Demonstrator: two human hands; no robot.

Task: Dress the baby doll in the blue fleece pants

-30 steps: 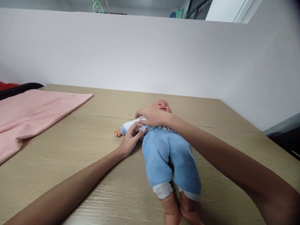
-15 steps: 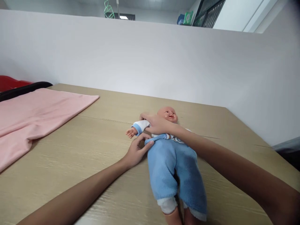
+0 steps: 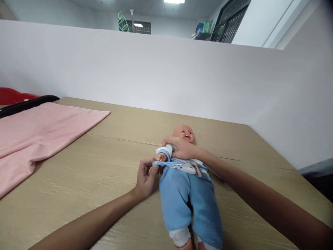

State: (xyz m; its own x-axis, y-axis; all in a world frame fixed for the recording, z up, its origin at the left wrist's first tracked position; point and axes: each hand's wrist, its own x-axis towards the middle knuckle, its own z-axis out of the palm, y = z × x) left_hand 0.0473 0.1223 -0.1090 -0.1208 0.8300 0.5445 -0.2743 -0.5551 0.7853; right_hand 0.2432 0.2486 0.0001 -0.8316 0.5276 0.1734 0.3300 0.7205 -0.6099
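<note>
A baby doll (image 3: 185,133) lies on its back on the wooden table (image 3: 104,166), head away from me. It wears a fluffy blue romper (image 3: 187,194) over a white top. My left hand (image 3: 146,177) pinches the romper's blue shoulder strap (image 3: 162,163) and holds it out to the doll's left side. My right hand (image 3: 180,147) reaches across the doll's chest and grips its white-sleeved arm (image 3: 165,152), which is folded in towards the body.
A pink cloth (image 3: 33,130) is spread over the table's left part. A black and red chair edge (image 3: 23,102) shows behind it. A white partition wall (image 3: 166,73) runs along the table's far and right sides.
The doll's arm, stretched out sideways before, is now folded in under my right hand. My left hand has pulled the blue strap lower and outward, baring more of the white top.
</note>
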